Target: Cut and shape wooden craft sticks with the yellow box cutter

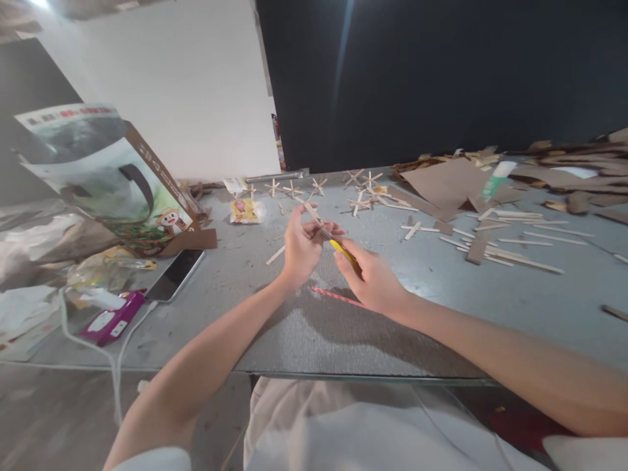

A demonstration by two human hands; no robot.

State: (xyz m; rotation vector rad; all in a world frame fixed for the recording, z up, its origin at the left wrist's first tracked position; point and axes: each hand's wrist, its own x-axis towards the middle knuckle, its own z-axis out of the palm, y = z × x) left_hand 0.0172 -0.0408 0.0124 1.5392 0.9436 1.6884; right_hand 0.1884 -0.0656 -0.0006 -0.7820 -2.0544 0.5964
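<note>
In the middle of the head view, my left hand point(301, 252) is closed around a flat wooden craft stick point(312, 212), which points up and away. My right hand point(375, 271) grips a yellow utility knife point(343, 253). Its blade end meets the near part of the stick, by the left fingers; how deep it sits there I cannot tell. Beneath my right hand a red-and-white striped straw point(336, 296) lies on the table. Another wooden stick point(275, 255) rests left of my left hand. Beyond both hands stand or lie several star-shaped crossed-stick pieces point(292, 190).
Loose wooden sticks point(524, 261) and cardboard scraps point(436, 186) spread over the right side, with a green-and-white tube point(498, 180). To the left are a printed box point(147, 196), a phone point(175, 276), a purple device point(115, 317) with white cables and a yellow packet point(246, 211).
</note>
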